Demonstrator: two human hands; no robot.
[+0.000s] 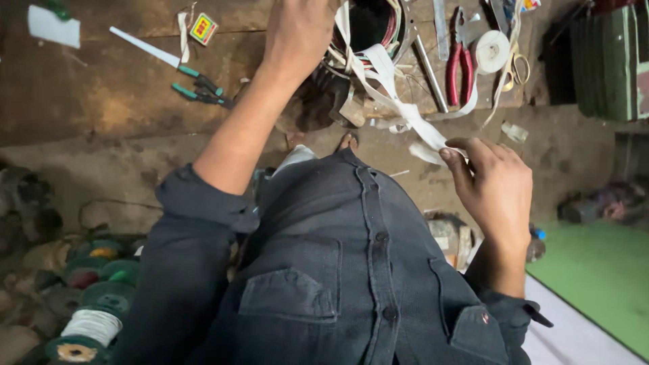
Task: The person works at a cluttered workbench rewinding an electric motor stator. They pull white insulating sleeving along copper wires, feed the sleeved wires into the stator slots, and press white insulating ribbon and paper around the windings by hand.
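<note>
My left hand point(297, 30) reaches up to a round coil of wire point(368, 30) at the top of the wooden bench and rests on its left rim; its fingers are partly out of view. A white cloth tape point(389, 84) runs from the coil down to my right hand point(493, 186), which pinches the tape's free end between thumb and fingers, pulled toward my chest. A roll of the same white tape point(491, 51) lies on the bench to the right of the coil.
Red-handled pliers point(458, 71), a metal rod point(429, 64), scissors point(519, 67), green-handled cutters point(199, 88) and a small matchbox point(203, 28) lie on the bench point(101, 101). Spools of wire point(94, 318) sit at lower left. A green mat point(602, 270) lies at lower right.
</note>
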